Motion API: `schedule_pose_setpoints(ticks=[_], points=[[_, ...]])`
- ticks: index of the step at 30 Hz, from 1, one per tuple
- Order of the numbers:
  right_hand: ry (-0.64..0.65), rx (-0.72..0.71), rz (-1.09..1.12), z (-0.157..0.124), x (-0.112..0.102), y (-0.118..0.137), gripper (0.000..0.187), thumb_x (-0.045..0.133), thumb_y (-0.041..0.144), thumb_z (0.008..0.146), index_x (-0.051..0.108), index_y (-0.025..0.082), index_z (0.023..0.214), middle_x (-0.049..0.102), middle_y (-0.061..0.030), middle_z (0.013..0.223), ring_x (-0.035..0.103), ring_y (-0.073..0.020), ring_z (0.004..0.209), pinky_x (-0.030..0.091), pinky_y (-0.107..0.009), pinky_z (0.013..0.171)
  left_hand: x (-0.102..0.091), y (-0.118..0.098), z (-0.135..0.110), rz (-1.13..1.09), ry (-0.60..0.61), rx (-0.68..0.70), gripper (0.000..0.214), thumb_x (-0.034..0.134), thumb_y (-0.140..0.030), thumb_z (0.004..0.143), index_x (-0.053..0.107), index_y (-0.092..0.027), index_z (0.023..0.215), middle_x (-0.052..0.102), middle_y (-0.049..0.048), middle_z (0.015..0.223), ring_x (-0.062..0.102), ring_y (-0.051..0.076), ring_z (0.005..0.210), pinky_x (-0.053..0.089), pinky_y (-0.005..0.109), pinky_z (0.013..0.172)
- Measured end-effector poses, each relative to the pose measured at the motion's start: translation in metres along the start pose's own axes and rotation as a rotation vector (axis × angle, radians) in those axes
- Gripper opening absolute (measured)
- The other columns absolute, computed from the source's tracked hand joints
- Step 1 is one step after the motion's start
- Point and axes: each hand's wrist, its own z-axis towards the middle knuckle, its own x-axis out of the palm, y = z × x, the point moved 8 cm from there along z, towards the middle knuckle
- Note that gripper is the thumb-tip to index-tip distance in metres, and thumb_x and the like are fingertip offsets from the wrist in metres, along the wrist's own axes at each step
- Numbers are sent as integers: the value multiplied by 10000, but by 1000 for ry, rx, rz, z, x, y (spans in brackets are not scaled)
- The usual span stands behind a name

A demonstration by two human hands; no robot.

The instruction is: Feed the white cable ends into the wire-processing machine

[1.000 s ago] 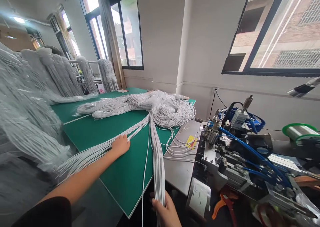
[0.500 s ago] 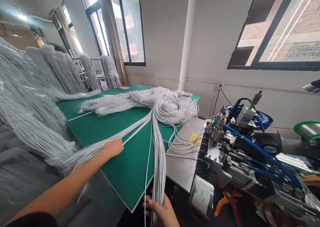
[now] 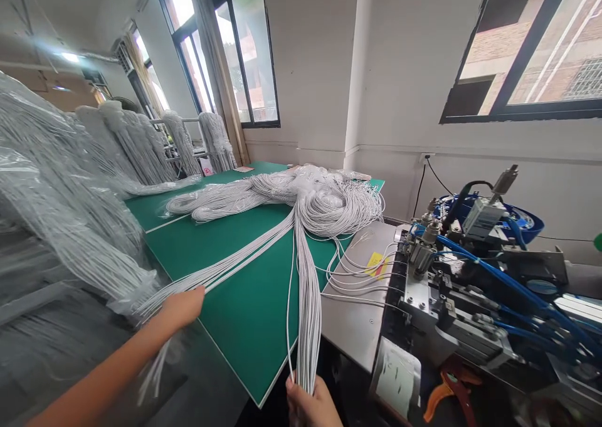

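Note:
My left hand (image 3: 184,306) is closed around white cables at the table's left edge, their loose ends hanging below it. These cables (image 3: 244,251) stretch back across the green tabletop (image 3: 235,333) to a large coiled heap (image 3: 338,210). At the bottom centre, my right hand (image 3: 314,405) wraps a thick bundle of white cables (image 3: 308,301) that runs over the table's front corner. One separate cable (image 3: 289,301) meets its thumb and fingertips. What lies inside the left fist is partly hidden.
A machine with blue air tubes (image 3: 461,289) stands on the right, several cables leading into its metal plate (image 3: 350,320). An orange-handled tool (image 3: 446,392) lies below it. Plastic-wrapped cable bundles (image 3: 79,207) hang along the left side. Windows line the wall behind.
My left hand has slid down and left along its cables, toward their ends. My right hand's fingers have closed in, bringing the separate cable against the thumb. The view has turned slightly left.

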Motion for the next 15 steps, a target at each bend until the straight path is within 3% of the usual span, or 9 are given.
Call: schedule_pose_setpoints(ticks=[5,7,9,12,15], points=[[-87,-139,-67,-14,-9,32,469,783,549,588,510,177,671,371,69,527,338,-69,480,269,-202,465,-11,38,8,124,16,-180,270,391,-110,806,598,-103,978,689,176,890,675,309,820,500,417,734],[-89,-169,-134,-22,-13,50,466,757,569,620,518,173,682,351,69,530,307,-68,473,235,-202,445,-17,40,8,191,-32,-165,271,392,-141,839,612,-75,983,668,209,953,649,343,918,490,448,782],[-87,-186,-197,-30,-18,67,464,728,587,654,518,176,699,347,68,530,284,-63,450,197,-201,417,-25,27,7,254,-122,-122,321,417,-200,859,596,-54,1081,630,238,1051,590,386,1037,469,491,834],[-82,-195,-262,-40,-21,88,459,682,609,702,531,180,764,366,65,533,271,-60,414,175,-204,387,-38,-31,-2,211,-240,87,450,459,-268,869,500,-106,1286,589,203,1175,553,362,1104,469,468,877],[-89,-209,-299,-51,-19,104,475,675,611,714,566,174,865,404,53,561,303,-70,425,209,-207,390,-54,-134,-32,0,-325,595,520,447,-337,911,382,-186,1404,466,141,1385,438,282,1274,373,402,1046]])
